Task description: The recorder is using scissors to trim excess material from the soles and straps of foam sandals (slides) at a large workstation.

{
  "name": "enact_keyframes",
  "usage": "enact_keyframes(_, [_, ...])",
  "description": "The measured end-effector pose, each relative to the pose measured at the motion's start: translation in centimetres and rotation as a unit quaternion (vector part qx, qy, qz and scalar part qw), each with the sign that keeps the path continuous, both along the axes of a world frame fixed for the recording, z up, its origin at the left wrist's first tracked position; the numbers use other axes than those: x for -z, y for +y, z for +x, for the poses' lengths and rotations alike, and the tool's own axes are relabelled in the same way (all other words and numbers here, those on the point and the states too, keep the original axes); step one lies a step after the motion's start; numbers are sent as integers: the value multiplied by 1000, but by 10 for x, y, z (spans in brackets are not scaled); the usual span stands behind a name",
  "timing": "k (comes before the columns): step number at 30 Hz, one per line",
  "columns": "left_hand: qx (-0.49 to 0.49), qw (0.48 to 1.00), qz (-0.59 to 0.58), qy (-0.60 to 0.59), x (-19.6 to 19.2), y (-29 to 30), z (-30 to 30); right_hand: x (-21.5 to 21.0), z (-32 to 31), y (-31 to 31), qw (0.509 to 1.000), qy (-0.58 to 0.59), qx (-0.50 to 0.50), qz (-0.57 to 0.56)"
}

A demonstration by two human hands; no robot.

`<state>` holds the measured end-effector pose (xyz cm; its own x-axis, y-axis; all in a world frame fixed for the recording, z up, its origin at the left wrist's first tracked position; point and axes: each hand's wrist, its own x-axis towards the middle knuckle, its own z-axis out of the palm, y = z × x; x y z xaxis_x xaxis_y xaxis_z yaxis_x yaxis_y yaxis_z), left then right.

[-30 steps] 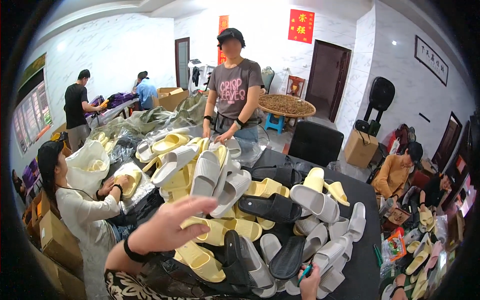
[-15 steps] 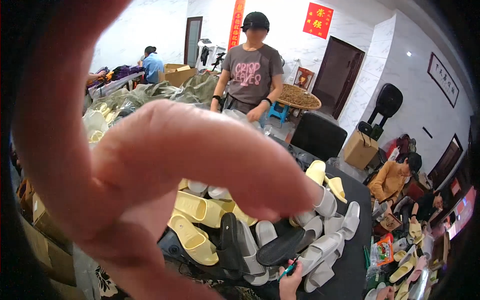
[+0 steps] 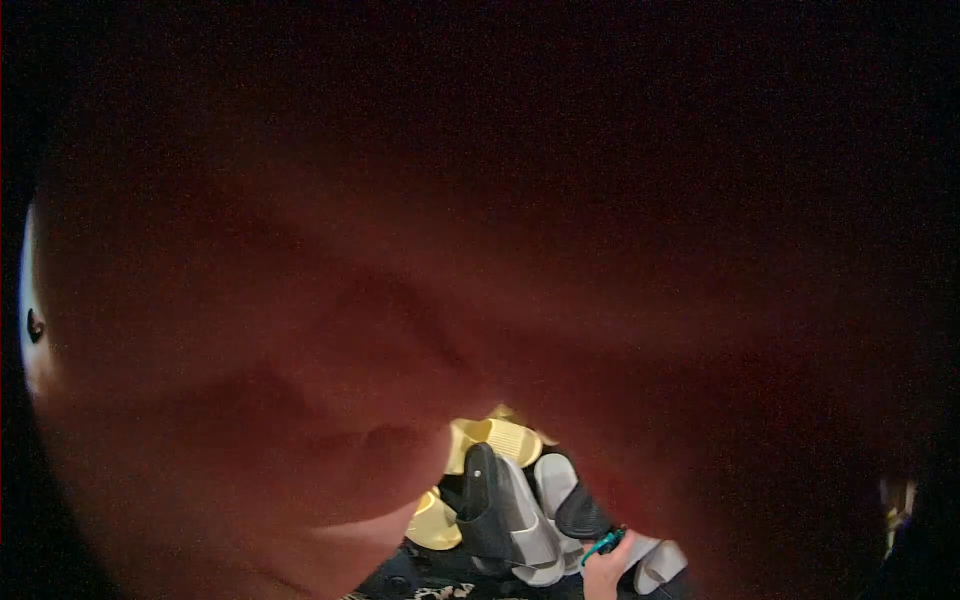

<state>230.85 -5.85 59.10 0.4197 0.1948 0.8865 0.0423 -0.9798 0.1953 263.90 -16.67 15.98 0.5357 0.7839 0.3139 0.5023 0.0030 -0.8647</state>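
Most of the room is hidden behind my left hand [image 3: 300, 320], only a pale strip [image 3: 31, 265] showing at left; I cannot tell how that hand's fingers stand. Yellow slippers [image 3: 514, 440], black slippers [image 3: 485, 515] and grey slippers [image 3: 536, 550] crowd the near surface [image 3: 451, 492]; among them my right hand [image 3: 604, 574] grips a teal tool [image 3: 602, 545].

Left hand [image 3: 270, 400] blots out most of my head view

Held against the lens, it is so dark and blurred that I cannot make out its separate fingers. Its edge hides part of a yellow slipper [image 3: 434, 524] and part of a black slipper [image 3: 583, 513]. The lower edge cuts off the right hand [image 3: 604, 573] below its grip, which covers part of a teal tool [image 3: 602, 545] too small for me to identify. Patterned cloth [image 3: 445, 592] is cropped there too. At far right, a pale patch [image 3: 900, 505] is unreadable.
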Motion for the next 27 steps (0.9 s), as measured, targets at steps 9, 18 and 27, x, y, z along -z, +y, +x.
enact_keyframes(9, [-76,986,-134,57,14,-12,-17,-19,-12,37,997,-47,29,-58])
enact_keyframes(18, [-128,966,-202,101,25,-26,-17,-37,-13,39,998,40,35,-25])
enact_keyframes(27, [-127,977,-170,4,50,-40,5,-37,-1,56,988,152,13,25])
